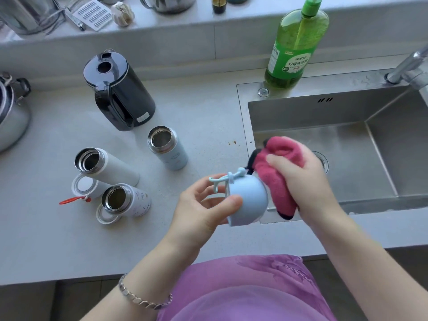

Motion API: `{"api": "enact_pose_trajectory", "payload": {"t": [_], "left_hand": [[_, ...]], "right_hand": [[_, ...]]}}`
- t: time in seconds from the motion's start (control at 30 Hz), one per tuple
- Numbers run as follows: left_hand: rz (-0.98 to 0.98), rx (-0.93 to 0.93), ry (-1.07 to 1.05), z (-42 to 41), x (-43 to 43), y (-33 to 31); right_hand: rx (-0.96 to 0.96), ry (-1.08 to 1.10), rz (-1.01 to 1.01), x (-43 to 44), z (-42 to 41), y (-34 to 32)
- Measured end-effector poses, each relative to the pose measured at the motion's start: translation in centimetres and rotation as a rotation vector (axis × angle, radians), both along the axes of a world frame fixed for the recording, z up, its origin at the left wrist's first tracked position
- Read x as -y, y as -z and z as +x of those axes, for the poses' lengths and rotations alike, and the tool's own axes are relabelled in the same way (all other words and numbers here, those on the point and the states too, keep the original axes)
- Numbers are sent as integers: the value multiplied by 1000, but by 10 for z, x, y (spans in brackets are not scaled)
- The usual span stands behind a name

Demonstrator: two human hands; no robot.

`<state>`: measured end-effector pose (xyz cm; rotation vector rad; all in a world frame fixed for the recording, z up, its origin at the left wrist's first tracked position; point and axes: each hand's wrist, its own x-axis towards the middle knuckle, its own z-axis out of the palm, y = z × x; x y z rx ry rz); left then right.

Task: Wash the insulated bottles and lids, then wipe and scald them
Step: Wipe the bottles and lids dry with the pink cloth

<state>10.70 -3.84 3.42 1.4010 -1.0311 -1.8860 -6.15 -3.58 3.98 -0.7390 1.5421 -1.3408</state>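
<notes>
Three open bottles (108, 165) stand left of the sink (370, 107), before the kettle (120, 91).

The only words you can read are on the green soap bottle (301, 31), which stands at the back edge of the sink (347, 89). Its green and white label (294, 63) has Chinese writing on it. The big line looks like 柠檬洗洁精. A smaller line sits above it and a little round mark sits to its left, but both are too small to read. The black kettle (120, 93) on the counter (196, 107) has a small white sticker (143, 117) low on its side, and the print is too tiny to make out. The blue bottle (171, 154) has faint marks on its side that cannot be read.
</notes>
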Motion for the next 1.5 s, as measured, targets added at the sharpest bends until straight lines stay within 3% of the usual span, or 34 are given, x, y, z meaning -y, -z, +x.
{"api": "enact_pose_trajectory", "payload": {"t": [0.1, 0.17, 0.27, 0.43, 0.53, 0.63, 0.83, 0.93, 1.0, 1.1, 1.17, 1.3, 1.4, 1.5], "left_hand": [[56, 5, -2, 4, 5, -2], [60, 20, -1, 3, 8, -4], [50, 26, 16, 1, 11, -7], [5, 21, 48, 0, 8, -10], [-62, 66, 63, -1, 8, -10], [-227, 200, 70, -2, 10, -10], [-594, 255, 221, 8, 11, -12], [-726, 259, 298, 11, 9, -9], [-706, 249, 282, 12, 10, -6], [-688, 280, 256, 14, 13, -2], [-693, 295, 257, 13, 13, -1], [-702, 299, 263, 11, 10, -2], [-718, 318, 318, 13, 9, -3], [-825, 348, 389, 16, 8, -3]], "right_hand": [[-91, 58, -78, -9, -6, -5], [-247, -121, -202, -23, 4, -8], [-630, -448, -375, -42, 24, 0], [-708, -448, -521, -52, 21, 6], [-687, -380, -508, -48, 17, 15], [-569, -276, -361, -41, 22, 16], [220, -274, -74, -24, 20, 6], [429, -179, 154, -14, 16, 8], [521, -106, 235, -15, 12, 7], [470, -142, 53, -22, 8, 7], [250, -295, -50, -26, 12, 3], [-8, -383, -37, -20, 20, 3], [0, -406, 9, -11, 20, 3], [254, -418, 140, -5, 14, 11]]}}
